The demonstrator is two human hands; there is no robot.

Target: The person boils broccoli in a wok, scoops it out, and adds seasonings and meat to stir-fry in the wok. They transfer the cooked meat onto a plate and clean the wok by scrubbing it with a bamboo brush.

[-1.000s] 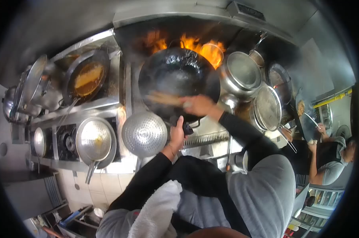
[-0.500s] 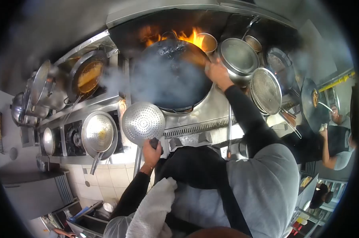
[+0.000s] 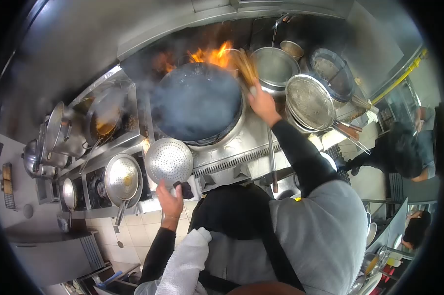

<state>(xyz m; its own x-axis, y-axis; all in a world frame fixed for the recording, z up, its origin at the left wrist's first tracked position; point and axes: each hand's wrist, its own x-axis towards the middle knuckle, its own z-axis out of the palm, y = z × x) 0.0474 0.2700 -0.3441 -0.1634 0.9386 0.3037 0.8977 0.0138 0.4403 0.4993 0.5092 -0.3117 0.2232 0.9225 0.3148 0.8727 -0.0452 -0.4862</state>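
Observation:
Smoke rises from a large black wok (image 3: 197,103) on the range, with flames (image 3: 214,54) behind its far rim. My right hand (image 3: 263,102), closed round the handle end, holds a bamboo brush (image 3: 245,66) upright, just right of the wok. In front of the perforated ladle (image 3: 168,161), my left hand (image 3: 170,200) has its fingers partly spread. A dark cloth (image 3: 184,190) lies against or beside that hand; whether it is gripped is unclear.
Round strainers (image 3: 310,96) rest on a pot at the right, near a lidded pot (image 3: 275,67). Two pans (image 3: 122,178) sit on the left burners, below a pan of brown liquid (image 3: 104,123). Another person (image 3: 403,150) stands at far right.
The brush left the wok's inside and is now upright at its right. My left hand let go of the wok handle area, moved down-left with the dark cloth, and its fingers opened.

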